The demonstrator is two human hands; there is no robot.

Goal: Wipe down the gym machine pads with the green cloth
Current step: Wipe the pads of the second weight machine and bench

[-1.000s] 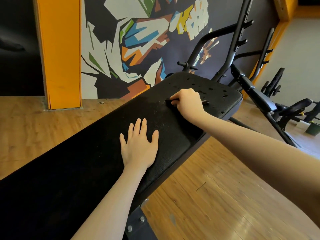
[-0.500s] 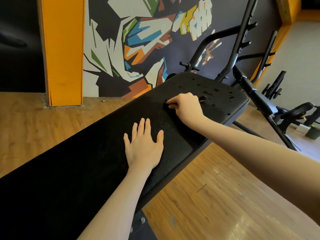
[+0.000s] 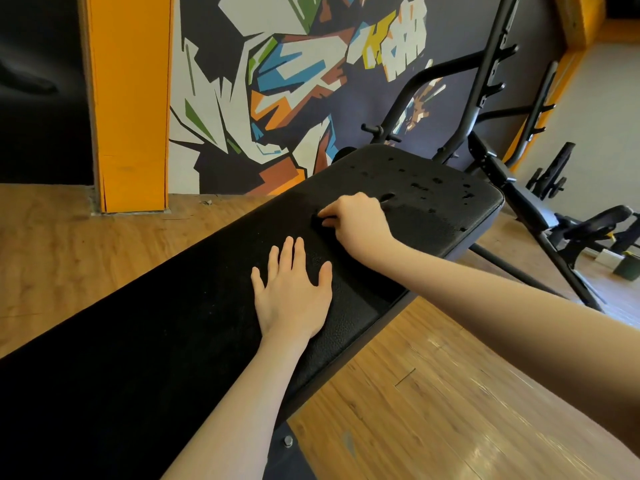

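On the left, the bench pad (image 3: 207,306) is being steadied by the left hand (image 3: 294,299), which is being laid flat with fingers straight and spread, nothing grasped. Further right, the right hand (image 3: 360,223) is being held curled against the pad, its fingertips tucked around something small and dark; whether that is the cloth cannot be told, since no green cloth is being shown anywhere in view. Beyond the knuckles, wet droplets (image 3: 426,185) are sitting on the far end of the pad. For the wipe to be done well, firm, overlapping strokes are probably being called for, carried out to the far edge so the droplets are lifted rather than smeared.
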